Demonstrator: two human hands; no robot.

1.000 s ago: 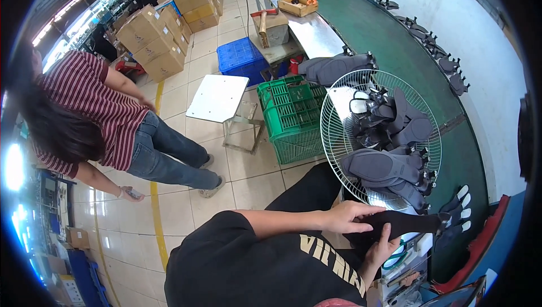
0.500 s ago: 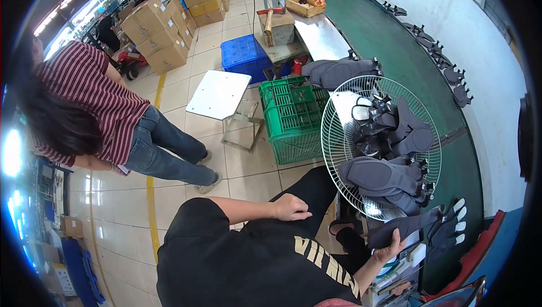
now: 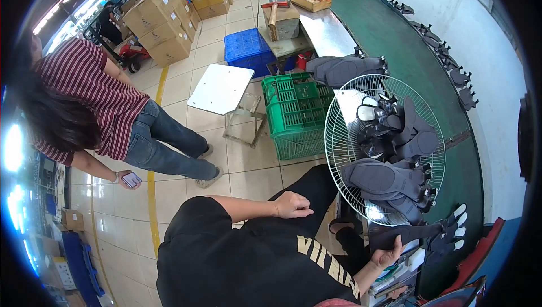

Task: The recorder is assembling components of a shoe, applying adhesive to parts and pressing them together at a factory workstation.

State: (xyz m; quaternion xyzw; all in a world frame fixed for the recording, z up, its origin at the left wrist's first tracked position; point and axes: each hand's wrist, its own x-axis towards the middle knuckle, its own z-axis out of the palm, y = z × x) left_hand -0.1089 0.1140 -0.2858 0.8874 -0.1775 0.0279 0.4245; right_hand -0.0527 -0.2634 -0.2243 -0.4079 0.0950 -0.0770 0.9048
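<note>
My left hand (image 3: 293, 205) rests on my thigh, fingers loosely curled, with nothing visible in it. At the bench's near edge my right hand (image 3: 387, 255) grips a dark grey shoe sole (image 3: 407, 234), thumb up and the other fingers partly hidden. The sole's far end lies beside several dark pieces with white tips (image 3: 460, 216). Just beyond, a round wire basket (image 3: 333, 163) holds more dark grey soles (image 3: 374, 178) and glossy black parts (image 3: 379, 129), some with white ends.
More soles (image 3: 345, 71) lie behind the basket, and others line the green bench (image 3: 372, 30) by the wall. A green crate (image 3: 293, 106), white-topped stool (image 3: 221, 88) and blue crate (image 3: 247, 50) stand ahead. A hammer (image 3: 273, 16) lies on a block. At left stands a person (image 3: 96, 92) holding a phone (image 3: 131, 180).
The sole in my right hand has tipped lower towards the white-tipped pieces, and my grip has shifted slightly. My left hand stays put. The other person's arm has swung out, showing the phone.
</note>
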